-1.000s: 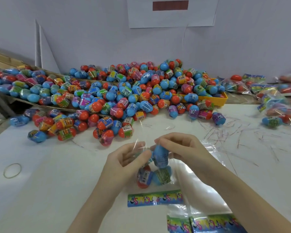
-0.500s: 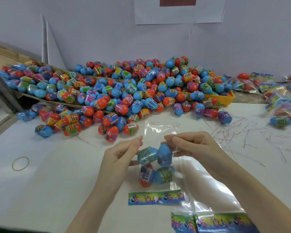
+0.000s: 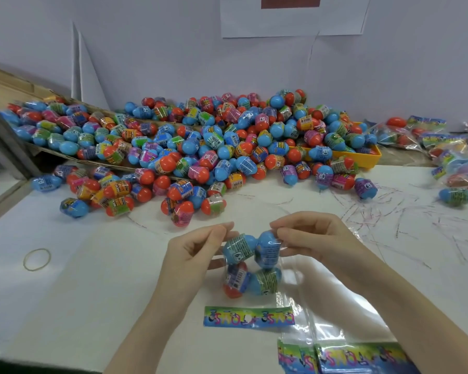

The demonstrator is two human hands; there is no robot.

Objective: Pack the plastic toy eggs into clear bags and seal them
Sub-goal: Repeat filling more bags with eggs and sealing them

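Pinching the top edge of a clear bag [image 3: 254, 268], the left hand [image 3: 192, 252] and right hand [image 3: 316, 238] each have thumb and forefinger pressed together on the plastic, one at either upper corner, the other fingers curled in. The bag hangs between them just above the white table [image 3: 92, 292] with four toy eggs inside: two blue ones [image 3: 251, 248] side by side up top, and below them an orange-ended egg [image 3: 234, 280] touching a blue egg with a green label [image 3: 266, 280].

Just near of the bag a printed header card [image 3: 249, 316] lies flat, and to its right sits a stack of empty clear bags [image 3: 335, 333] with colourful headers at the near edge. Off to the left there's a lone rubber band [image 3: 37, 259].

Farther back is a huge pile of loose eggs [image 3: 200, 147], blue and orange mostly, spilling off a cardboard sheet [image 3: 65, 155] on the left and over a yellow tray [image 3: 368, 157] on the right. Thin strips of litter [image 3: 405, 220] are scattered over the right side, and filled bags [image 3: 443, 147] pile up at the far right against the wall.
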